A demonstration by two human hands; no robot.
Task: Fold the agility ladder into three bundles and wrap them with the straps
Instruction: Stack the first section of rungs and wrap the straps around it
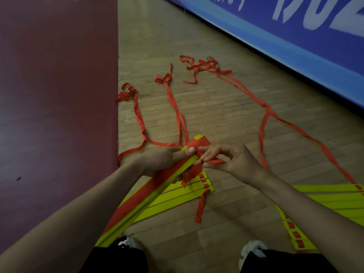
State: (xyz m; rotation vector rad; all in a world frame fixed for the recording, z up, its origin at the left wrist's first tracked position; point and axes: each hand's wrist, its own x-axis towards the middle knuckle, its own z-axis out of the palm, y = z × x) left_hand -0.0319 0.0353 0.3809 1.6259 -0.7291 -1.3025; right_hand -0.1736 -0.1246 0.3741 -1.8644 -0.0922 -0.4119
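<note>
Head view: nearest the feet, centre rungs [183, 196] and right rungs [325, 196] are laid flat on the wooden floor [226, 223]. Above the centre set, a rung bundle [153, 194] is gripped by the left hand [163, 160], fingers curled round it. A red strap [213, 161] (partly wound on the bundle's far end) is pinched by the right hand [232, 160]. Farther off, loose straps [177, 107] are spread toward a blue banner [295, 36].

Forearms reach forward. The left hand [163, 160] grips a yellow plastic rung bundle [137, 213] — the right hand [234, 160] pinches a red fabric strap [213, 161].
</note>
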